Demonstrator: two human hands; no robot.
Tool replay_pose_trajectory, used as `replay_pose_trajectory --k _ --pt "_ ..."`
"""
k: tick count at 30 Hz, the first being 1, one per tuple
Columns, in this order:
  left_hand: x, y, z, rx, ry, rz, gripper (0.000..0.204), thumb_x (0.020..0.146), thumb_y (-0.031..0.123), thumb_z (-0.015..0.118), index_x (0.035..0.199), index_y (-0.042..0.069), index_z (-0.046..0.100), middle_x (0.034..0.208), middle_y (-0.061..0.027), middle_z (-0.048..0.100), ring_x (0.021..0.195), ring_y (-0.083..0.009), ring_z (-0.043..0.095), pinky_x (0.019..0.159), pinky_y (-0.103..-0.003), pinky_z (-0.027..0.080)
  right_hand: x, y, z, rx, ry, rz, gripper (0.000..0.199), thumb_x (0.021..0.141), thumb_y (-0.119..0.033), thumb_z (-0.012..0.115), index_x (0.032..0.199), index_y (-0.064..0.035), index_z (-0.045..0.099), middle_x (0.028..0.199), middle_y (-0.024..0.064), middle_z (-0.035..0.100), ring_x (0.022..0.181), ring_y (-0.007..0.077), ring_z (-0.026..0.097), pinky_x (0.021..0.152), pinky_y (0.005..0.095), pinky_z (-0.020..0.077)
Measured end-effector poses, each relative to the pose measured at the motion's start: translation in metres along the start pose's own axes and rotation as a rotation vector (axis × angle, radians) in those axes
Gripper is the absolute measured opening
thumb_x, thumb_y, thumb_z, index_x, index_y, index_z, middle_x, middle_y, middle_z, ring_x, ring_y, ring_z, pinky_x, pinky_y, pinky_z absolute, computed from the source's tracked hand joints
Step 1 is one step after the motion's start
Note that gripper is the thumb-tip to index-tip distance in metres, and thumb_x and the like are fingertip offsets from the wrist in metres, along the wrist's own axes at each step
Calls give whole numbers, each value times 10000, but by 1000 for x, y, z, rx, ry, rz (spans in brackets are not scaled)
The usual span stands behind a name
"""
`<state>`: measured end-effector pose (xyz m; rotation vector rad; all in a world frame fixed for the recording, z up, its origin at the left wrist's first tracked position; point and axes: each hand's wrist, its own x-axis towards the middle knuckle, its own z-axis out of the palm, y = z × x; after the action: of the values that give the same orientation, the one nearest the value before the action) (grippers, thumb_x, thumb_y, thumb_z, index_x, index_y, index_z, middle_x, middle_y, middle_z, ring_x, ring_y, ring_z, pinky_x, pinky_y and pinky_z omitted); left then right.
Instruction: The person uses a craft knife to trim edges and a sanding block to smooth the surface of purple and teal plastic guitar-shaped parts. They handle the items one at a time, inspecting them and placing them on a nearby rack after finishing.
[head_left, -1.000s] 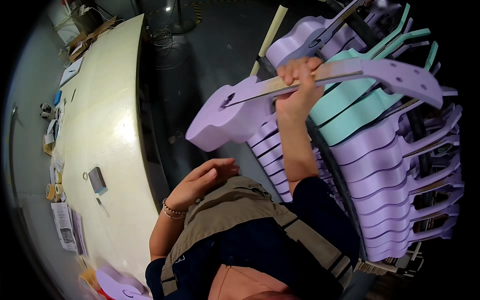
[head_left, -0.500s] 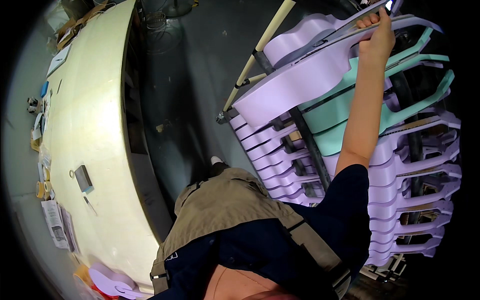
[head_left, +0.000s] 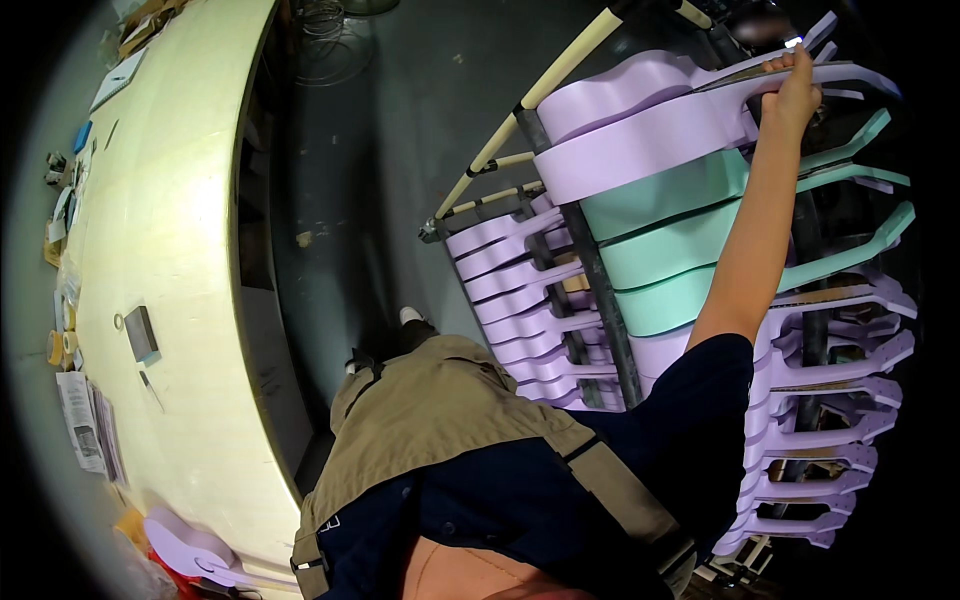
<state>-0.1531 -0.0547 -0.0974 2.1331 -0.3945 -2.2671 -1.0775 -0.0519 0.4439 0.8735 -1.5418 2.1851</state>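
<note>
My right hand (head_left: 795, 95) reaches out at the far right, its fingers wrapped round the neck of a lavender guitar (head_left: 640, 145). The guitar's body lies on its side on the rack. Just beyond it sits another lavender guitar (head_left: 620, 88). On the nearer side several mint-green guitars (head_left: 675, 245) stand in the same row, their necks pointing right. Part of the held neck is hidden by my fingers. My left hand is out of the picture.
The rack has dark padded bars (head_left: 600, 290) and a cream tube frame (head_left: 570, 55), with several more lavender guitars (head_left: 510, 285) on it. To the left runs a long pale workbench (head_left: 180, 230) bearing a grey block (head_left: 142, 333), tape rolls and a lavender guitar (head_left: 185, 545).
The held guitar's body has swung from a tilt to lie more level, moving right and up off the mint-green guitars. My right hand has kept its grip on the neck.
</note>
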Motion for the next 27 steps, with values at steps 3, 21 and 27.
replay_pose_trajectory --k 3,21,27 --pt "5 -8 -3 -30 -10 17 833 732 813 378 926 26 570 770 -95 556 649 -185 494 581 -320 402 8 22 -9 -55 -32 -42 229 787 -75 658 903 -16 470 669 49 493 514 145 478 508 306 456" --pt "-86 190 106 287 -36 285 666 843 618 458 1347 186 404 1215 -63 555 1076 -274 556 929 -560 284 65 112 -80 -1345 389 -407 997 729 -657 589 1259 149 336 1216 345 400 1156 456 379 970 515 330" --pt "-141 230 116 376 166 596 622 870 527 482 1371 168 402 1308 -98 517 1165 -247 523 995 -519 257 -14 -27 -71 -1813 504 -985 744 706 -512 674 1180 30 485 1370 338 257 1286 489 206 1009 673 102"
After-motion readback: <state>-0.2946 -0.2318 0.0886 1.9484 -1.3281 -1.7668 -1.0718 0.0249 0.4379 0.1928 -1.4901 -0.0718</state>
